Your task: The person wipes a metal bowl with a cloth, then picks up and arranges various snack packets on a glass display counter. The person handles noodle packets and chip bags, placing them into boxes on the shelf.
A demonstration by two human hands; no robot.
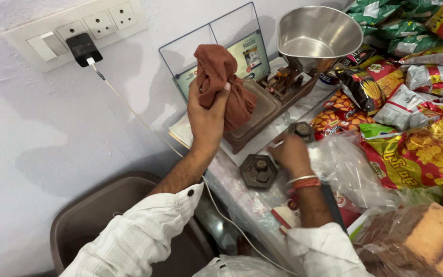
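Cloth [224,84] bunched in your left hand [206,118], right hand [290,154] closed on hexagonal weight [302,131], second weight [258,171] at 8 o'clock on bench [242,197].

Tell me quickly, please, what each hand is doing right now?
Left hand: closed on the rust-brown cloth.
Right hand: fingers on a hexagonal metal weight; grip cannot be told.

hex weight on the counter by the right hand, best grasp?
Judged from the head view: pinch the raised centre knob of the hexagonal weight from straight above. It lies flat on the counter, top face open. The right hand crowds one side, so gripping the flats looks harder.
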